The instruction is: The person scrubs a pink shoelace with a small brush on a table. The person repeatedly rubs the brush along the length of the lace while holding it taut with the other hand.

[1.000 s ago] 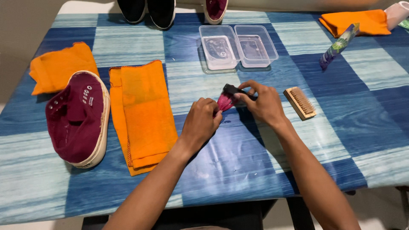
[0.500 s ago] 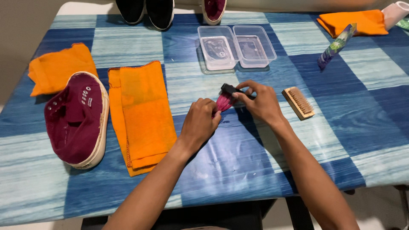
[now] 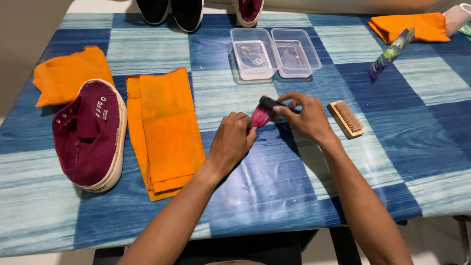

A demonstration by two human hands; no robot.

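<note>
My left hand [image 3: 234, 140] pinches the lower end of a bundle of maroon shoelaces [image 3: 260, 117] over the table's middle. My right hand [image 3: 305, 117] grips a small dark brush [image 3: 269, 103] and presses it against the upper end of the laces. A maroon sneaker [image 3: 89, 135] without laces lies on its side at the left. Beside it is a folded orange cloth [image 3: 166, 128], spread flat.
Two clear plastic tubs [image 3: 274, 52] stand behind my hands. A wooden bristle brush [image 3: 346, 118] lies right of my right hand. Another orange cloth [image 3: 68, 73] is far left, one more [image 3: 411, 25] at the back right by a tube [image 3: 391, 53]. Black shoes [image 3: 170, 11] sit at the far edge.
My hands and the laces stay in nearly the same spot; the brush shifts only slightly against the laces.
</note>
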